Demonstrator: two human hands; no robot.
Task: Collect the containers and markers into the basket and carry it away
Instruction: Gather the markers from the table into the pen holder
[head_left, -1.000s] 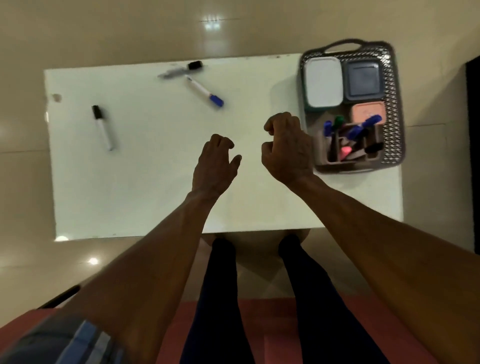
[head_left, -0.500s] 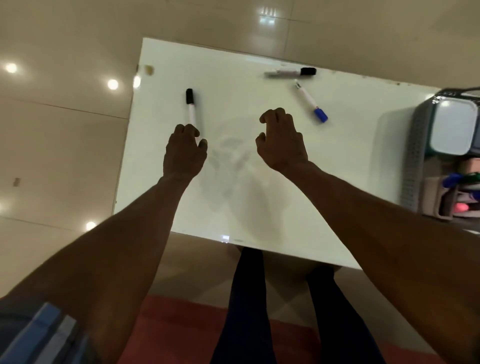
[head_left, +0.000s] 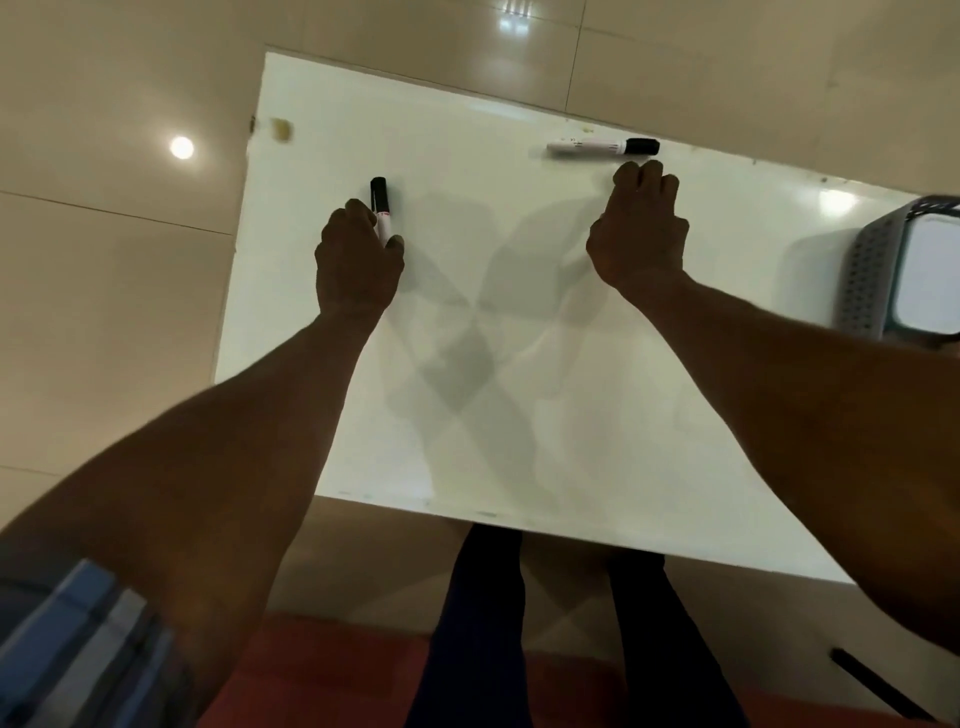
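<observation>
On the white table (head_left: 519, 291) my left hand (head_left: 358, 260) pinches a black-capped white marker (head_left: 381, 205) between fingers and thumb; its cap end sticks out beyond the fingers. My right hand (head_left: 641, 234) is curled, knuckles up, just below a second black-capped marker (head_left: 602, 147) that lies near the far edge, not touching it. The blue-capped marker seen earlier is hidden, and the hand covers the spot where it lay. The grey perforated basket (head_left: 865, 270) shows at the right edge with a white-lidded container (head_left: 930, 275) inside.
A small brownish mark (head_left: 281, 129) sits at the table's far left corner. Tiled floor surrounds the table, my legs stand at its near edge, and a dark bar (head_left: 878, 686) lies low on the right.
The view swung left, so the basket slid to the right edge. My left hand reached the left marker and took hold of it. My right hand moved forward over the blue marker.
</observation>
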